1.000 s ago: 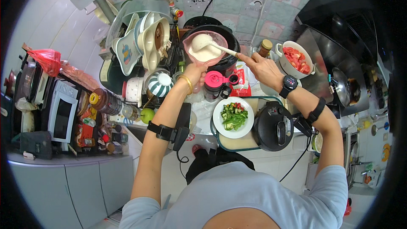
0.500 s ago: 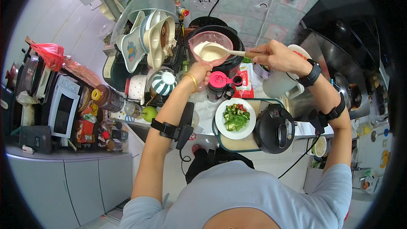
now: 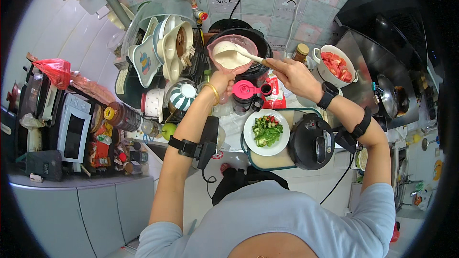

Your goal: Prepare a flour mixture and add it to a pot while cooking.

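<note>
My left hand (image 3: 222,85) grips the near rim of a pink translucent bowl (image 3: 251,47), which is held over an open black cooker pot (image 3: 264,50). White, milky contents (image 3: 224,47) fill part of the bowl. My right hand (image 3: 295,76) is closed around the wooden handle of a pale ladle (image 3: 254,58); its head sits down in the white contents. Just below the bowl stands a dark blender cup with a pink lid (image 3: 245,89). Beside it lies a red and white packet (image 3: 275,93), partly covered by my right hand.
A white plate of chopped green and red peppers (image 3: 286,138) sits on a cutting board (image 3: 267,163) beside a black cooker lid (image 3: 306,150). At right are a white pot of sliced tomatoes (image 3: 351,79), a jar (image 3: 300,52) and the stove (image 3: 399,57). A dish rack (image 3: 198,57) stands left.
My right hand has moved left and slightly down, with the ladle's head shifting left inside the bowl. The tomato pot and the jar, largely hidden before, now show.
</note>
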